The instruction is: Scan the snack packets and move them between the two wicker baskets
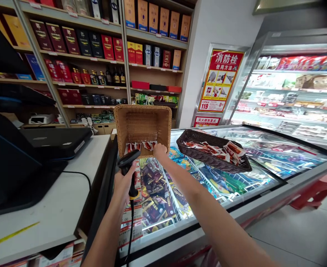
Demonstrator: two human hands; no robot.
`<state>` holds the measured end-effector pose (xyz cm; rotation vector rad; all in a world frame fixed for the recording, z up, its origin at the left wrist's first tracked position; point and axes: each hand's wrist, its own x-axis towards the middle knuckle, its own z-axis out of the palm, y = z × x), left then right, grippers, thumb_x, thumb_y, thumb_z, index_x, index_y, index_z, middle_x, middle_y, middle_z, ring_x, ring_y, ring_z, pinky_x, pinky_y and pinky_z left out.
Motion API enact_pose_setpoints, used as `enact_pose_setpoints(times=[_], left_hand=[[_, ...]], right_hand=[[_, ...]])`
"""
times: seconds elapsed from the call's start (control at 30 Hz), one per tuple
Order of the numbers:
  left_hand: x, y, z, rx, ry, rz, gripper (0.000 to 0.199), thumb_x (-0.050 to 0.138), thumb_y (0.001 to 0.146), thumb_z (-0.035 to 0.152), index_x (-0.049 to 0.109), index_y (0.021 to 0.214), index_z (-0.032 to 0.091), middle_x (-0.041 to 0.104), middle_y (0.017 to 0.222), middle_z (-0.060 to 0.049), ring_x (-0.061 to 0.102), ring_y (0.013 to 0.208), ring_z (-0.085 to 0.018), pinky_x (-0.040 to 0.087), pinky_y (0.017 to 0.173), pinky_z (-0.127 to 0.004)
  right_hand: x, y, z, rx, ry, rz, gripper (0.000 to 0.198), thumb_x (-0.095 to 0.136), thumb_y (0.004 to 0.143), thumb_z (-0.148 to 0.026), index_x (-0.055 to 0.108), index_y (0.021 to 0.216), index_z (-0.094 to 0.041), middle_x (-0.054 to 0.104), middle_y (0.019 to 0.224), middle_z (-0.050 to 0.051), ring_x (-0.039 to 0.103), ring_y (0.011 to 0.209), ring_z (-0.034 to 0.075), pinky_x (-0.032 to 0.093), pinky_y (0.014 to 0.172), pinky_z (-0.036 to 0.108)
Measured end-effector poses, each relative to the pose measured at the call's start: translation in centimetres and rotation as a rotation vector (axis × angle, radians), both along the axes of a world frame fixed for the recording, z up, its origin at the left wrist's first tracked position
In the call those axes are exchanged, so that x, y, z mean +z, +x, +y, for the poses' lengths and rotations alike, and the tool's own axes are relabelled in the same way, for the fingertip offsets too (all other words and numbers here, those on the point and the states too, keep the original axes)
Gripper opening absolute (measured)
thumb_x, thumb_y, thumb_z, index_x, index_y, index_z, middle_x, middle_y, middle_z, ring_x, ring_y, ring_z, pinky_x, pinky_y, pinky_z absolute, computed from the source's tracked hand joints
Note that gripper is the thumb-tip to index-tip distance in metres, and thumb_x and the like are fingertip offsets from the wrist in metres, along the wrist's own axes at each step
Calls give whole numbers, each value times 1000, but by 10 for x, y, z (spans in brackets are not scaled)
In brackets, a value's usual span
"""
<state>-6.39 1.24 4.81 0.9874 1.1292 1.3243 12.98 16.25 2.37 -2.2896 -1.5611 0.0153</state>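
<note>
1. Barcode scanner (pixel 127 159), black, in the person's left hand (pixel 123 181), fingers curled snugly around its grip; its cable (pixel 132 222) drops towards six o'clock. I take the scanner as my clock's centre.
2. Between two and three o'clock, the right hand (pixel 160 150) reaches into a tan wicker basket (pixel 142 124). Its fingers look bunched; I cannot tell whether they have hold of anything.
3. Red snack packets (pixel 149 145) lie along that basket's bottom, beside the right hand.
4. Near three o'clock, a dark brown wicker basket (pixel 204 157) holds similar packets, resting on the glass-topped chest freezer (pixel 263 196).
5. Towards eight o'clock runs the pale worktop (pixel 54 207).
6. Between eleven and twelve stand shelves of boxed bottles (pixel 85 43); between one and two hangs a fire-hydrant poster (pixel 221 79).
</note>
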Motion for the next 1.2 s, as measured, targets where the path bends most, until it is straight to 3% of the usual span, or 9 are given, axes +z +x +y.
enact_pose_setpoints(times=[0.13, 0.4, 0.6, 0.8, 1.0, 1.2], left_hand=[[1, 1, -2, -10, 3, 2, 53, 89, 57, 58, 57, 70, 17, 58, 55, 2, 47, 43, -9, 37, 43, -23], [1, 2, -4, -31, 6, -4, 54, 89, 56, 58, 56, 69, 17, 58, 55, 2, 46, 44, -9, 35, 42, -23], [-7, 1, 4, -14, -6, 24, 56, 90, 52, 60, 56, 66, 18, 57, 53, 1, 47, 42, -10, 38, 42, -24], [-7, 1, 4, -20, 6, 23, 58, 89, 52, 62, 57, 69, 17, 58, 54, 1, 47, 41, -10, 36, 42, -24], [0, 4, -4, -37, 8, 38, 56, 89, 54, 60, 57, 71, 17, 58, 54, 2, 48, 44, -10, 36, 43, -23], [-3, 7, -3, -103, 55, 214, 51, 86, 59, 60, 58, 69, 18, 60, 54, 1, 49, 44, -11, 38, 45, -25]], right_hand=[[-1, -6, 17, -56, -28, 27, 25, 61, 93, -13, 76, 113, -12, 75, 112, 22, 70, 118, 32, 54, 91, 38], [-7, -6, 16, -144, -4, 120, 32, 58, 97, -23, 74, 121, -10, 73, 115, 26, 69, 114, 33, 55, 82, 37], [-14, -13, 19, -198, 62, 42, 35, 49, 97, -11, 72, 121, -5, 63, 132, 30, 57, 128, 34, 42, 102, 47], [-14, -19, 15, -207, 96, 118, 36, 47, 98, -12, 68, 126, -7, 62, 134, 28, 57, 129, 33, 40, 105, 45], [-4, 0, -15, -63, 202, 145, 35, 48, 94, -6, 59, 127, -13, 69, 120, 18, 69, 107, 25, 48, 87, 32], [-10, 44, -87, 122, 459, 122, 20, 41, 93, -9, 57, 98, -19, 66, 91, 6, 61, 80, 20, 43, 72, 28]])
